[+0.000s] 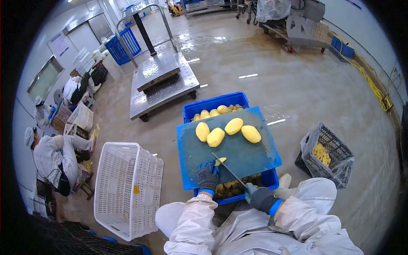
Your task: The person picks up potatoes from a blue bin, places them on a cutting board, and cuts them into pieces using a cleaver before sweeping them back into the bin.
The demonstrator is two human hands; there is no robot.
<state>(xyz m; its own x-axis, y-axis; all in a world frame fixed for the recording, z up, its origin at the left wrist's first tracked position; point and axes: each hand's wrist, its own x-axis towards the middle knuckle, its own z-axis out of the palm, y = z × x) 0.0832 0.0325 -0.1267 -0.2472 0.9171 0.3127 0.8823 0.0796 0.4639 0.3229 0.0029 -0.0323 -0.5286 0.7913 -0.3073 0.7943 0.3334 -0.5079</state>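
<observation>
A blue-green cutting board [250, 155] lies across blue crates. My right hand [260, 198], in a grey-and-blue glove, is wrapped round the handle of a knife [233, 174], its blade pointing up and left over the board. Close to the blade tip is a small yellow potato piece [220, 161]. My left hand [208, 175], also gloved, rests on the board with its fingertips against the piece's near left side; the exact contact is partly hidden. Several peeled potatoes, among them one whole potato [216, 137], sit on the far half of the board.
The far blue crate [216, 101] holds peeled potatoes; the near blue crate [270, 178] holds potato pieces. A white basket [127, 191] stands at left, a dark lined crate [335, 140] with yellow pieces at right. Beyond is a metal platform cart [187, 85]. Co-workers sit at far left.
</observation>
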